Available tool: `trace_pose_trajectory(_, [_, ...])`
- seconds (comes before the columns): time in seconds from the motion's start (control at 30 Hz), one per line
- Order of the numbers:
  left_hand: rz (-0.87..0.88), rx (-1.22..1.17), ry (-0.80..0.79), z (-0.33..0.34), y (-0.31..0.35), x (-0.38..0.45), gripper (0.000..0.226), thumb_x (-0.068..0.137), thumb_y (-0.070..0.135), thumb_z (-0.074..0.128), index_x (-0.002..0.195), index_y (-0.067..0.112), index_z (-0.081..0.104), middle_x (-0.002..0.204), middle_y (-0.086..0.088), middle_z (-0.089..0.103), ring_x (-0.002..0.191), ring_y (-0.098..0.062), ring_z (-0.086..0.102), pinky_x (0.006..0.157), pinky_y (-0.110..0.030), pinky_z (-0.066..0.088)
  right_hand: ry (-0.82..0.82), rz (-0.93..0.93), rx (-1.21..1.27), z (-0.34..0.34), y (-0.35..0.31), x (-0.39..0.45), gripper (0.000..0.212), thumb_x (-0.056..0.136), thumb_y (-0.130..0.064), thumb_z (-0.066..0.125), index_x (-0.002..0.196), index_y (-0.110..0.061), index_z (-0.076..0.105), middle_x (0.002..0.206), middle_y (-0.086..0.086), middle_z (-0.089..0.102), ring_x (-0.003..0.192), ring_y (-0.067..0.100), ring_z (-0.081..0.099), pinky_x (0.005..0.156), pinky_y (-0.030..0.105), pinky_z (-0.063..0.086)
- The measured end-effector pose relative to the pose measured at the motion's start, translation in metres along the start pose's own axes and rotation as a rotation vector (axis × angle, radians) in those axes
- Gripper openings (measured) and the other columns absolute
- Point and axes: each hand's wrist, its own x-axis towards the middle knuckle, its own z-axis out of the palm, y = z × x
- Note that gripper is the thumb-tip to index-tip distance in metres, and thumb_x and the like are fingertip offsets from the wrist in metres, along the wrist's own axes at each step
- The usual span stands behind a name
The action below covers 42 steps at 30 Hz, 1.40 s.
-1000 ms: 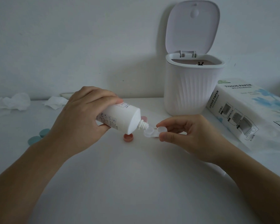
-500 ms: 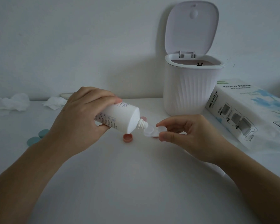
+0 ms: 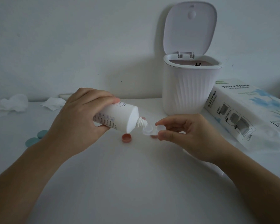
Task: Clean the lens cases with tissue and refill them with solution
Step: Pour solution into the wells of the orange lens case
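My left hand point(image 3: 81, 120) clamps the solution bottle point(image 3: 118, 118) over the lens case point(image 3: 152, 130) pinched in my right hand point(image 3: 187, 135), refilling underway, caps off.

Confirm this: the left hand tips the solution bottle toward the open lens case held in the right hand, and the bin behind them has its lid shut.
Not quite: the head view shows the bin with its lid up. The left hand does tip the solution bottle toward the open lens case held in the right hand.
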Motion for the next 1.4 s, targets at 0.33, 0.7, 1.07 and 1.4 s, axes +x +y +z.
trace_pose_trajectory(0.33, [-0.198, -0.198, -0.031, -0.0039, 0.0022, -0.0036, 0.072, 0.056, 0.008, 0.096, 0.122, 0.016, 0.068, 0.119, 0.009, 0.063, 0.11, -0.009, 0.05, 0.097, -0.006, 0.032, 0.012, 0.043, 0.084, -0.0023, -0.003, -0.0011, 0.023, 0.086, -0.021, 0.075, 0.109, -0.02, 0.073, 0.09, -0.004, 0.08, 0.094, 0.011, 0.076, 0.099, 0.039, 0.054])
trace_pose_trajectory(0.7, [-0.162, -0.159, -0.055, -0.0039, 0.0038, -0.0046, 0.069, 0.058, 0.01, 0.096, 0.121, 0.013, 0.07, 0.12, 0.004, 0.066, 0.112, -0.018, 0.054, 0.097, -0.017, 0.038, 0.007, 0.05, 0.075, -0.0005, -0.0045, -0.0004, 0.026, 0.082, -0.027, 0.077, 0.108, -0.022, 0.075, 0.092, -0.004, 0.08, 0.095, 0.014, 0.076, 0.1, 0.048, 0.053])
trace_pose_trajectory(1.07, [-0.066, -0.062, -0.03, -0.001, 0.0048, -0.0019, 0.064, 0.058, 0.006, 0.095, 0.118, 0.01, 0.071, 0.116, -0.001, 0.068, 0.107, -0.027, 0.056, 0.092, -0.026, 0.039, -0.015, 0.0, 0.011, -0.0011, -0.0006, -0.0005, 0.018, 0.085, -0.027, 0.077, 0.101, -0.034, 0.075, 0.09, -0.012, 0.079, 0.091, 0.009, 0.075, 0.091, 0.032, 0.055])
trace_pose_trajectory(1.4, [-0.032, -0.013, -0.007, -0.0019, 0.0056, -0.0002, 0.06, 0.06, 0.006, 0.093, 0.116, 0.009, 0.072, 0.115, -0.002, 0.069, 0.105, -0.029, 0.056, 0.092, -0.033, 0.043, -0.009, -0.008, -0.015, -0.0003, 0.0028, 0.0, 0.02, 0.084, -0.031, 0.077, 0.104, -0.031, 0.076, 0.089, -0.012, 0.079, 0.089, 0.008, 0.075, 0.089, 0.032, 0.058])
